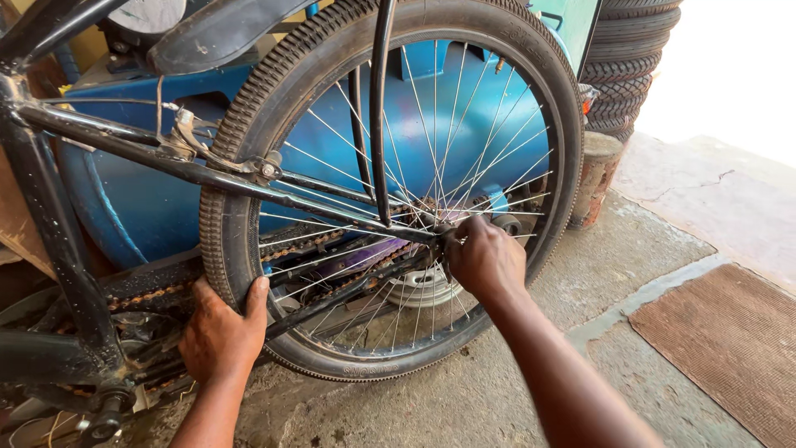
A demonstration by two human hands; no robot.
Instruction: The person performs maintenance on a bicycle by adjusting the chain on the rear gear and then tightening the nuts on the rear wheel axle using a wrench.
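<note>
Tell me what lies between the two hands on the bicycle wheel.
In the head view, spokes, the rusty chain and a black frame stay lie between the left hand and right hand.

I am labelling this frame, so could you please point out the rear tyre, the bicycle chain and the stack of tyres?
rear tyre [249,124], head view, on the tread at its upper left.
bicycle chain [303,246], head view, on the rusty upper run.
stack of tyres [634,50], head view, on a sidewall.

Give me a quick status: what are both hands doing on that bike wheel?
Left hand grips the rear tyre. Right hand closed at the wheel hub, what it holds hidden. Chain and frame stays crowd the hub.
</note>
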